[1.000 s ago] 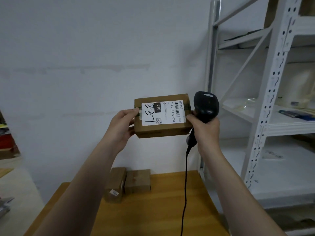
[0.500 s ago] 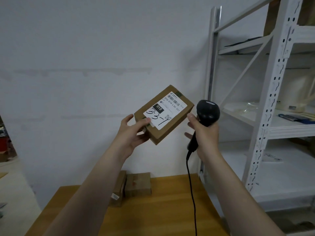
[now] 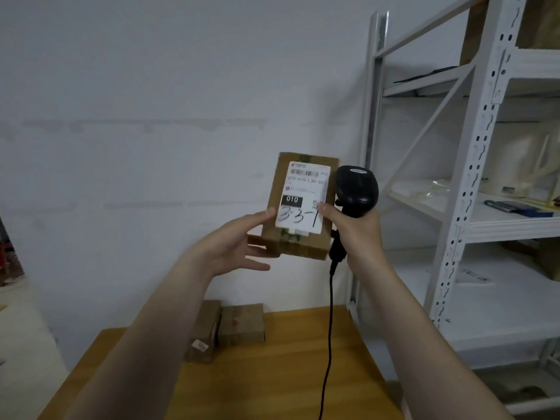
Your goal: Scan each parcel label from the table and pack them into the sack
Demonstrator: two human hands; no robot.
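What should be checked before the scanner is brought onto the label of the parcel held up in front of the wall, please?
1. Label faces the camera, barcode at the top: ok.
2. Barcode uncovered: ok; the left hand and right thumb touch only the label's lower edge.
3. Parcel held firmly: not ok; the left hand's fingers are spread, only partly closed on it.
4. Scanner gripped in the right hand: ok.
5. Scanner window aimed at the barcode: cannot tell; the head sits beside the parcel.
6. Parcels left on the table: two, not yet handled.
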